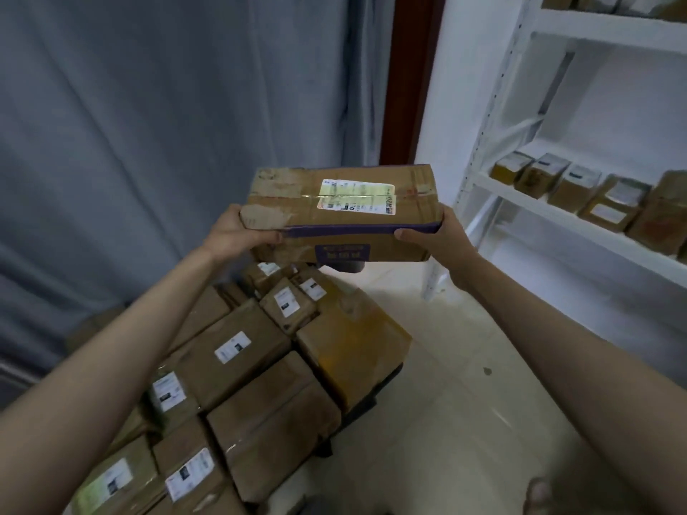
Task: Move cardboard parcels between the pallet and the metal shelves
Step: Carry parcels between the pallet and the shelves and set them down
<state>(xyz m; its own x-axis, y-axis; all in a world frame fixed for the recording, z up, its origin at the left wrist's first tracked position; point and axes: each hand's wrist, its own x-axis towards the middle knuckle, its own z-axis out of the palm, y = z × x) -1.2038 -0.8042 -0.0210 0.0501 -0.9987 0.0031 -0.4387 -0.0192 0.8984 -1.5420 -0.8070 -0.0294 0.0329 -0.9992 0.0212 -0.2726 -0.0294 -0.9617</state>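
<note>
Now the box (342, 210) is up in the air, held out in front at arm's length, above the far end of the stack of parcels (260, 366) on the pallet and well apart from the white metal shelves (557, 213) on the right. It is a flat cardboard box with a white label on top and a purple band along its near edge. The left hand (238, 232) grips the left end, thumb along the near side and fingers tucked beneath. The right hand (435, 236) grips the right end the same way, thumb pressing the purple edge. Both hands are clasped on the box, and it sits roughly level between them.

My read is that this one is travelling from pallet to shelf, though the direction is a judgement. To do it well, keep the box level and the grip even at both ends, because the tape on top looks worn and the cardboard scuffed. Swing it right with the whole body rather than the wrists. The middle shelf already carries a row of small parcels (580, 191), standing close together, so aim for a bare stretch of board. Set the far edge down first, then slide it in. Mind the shelf's upright post (483, 143) on the way across.
</note>
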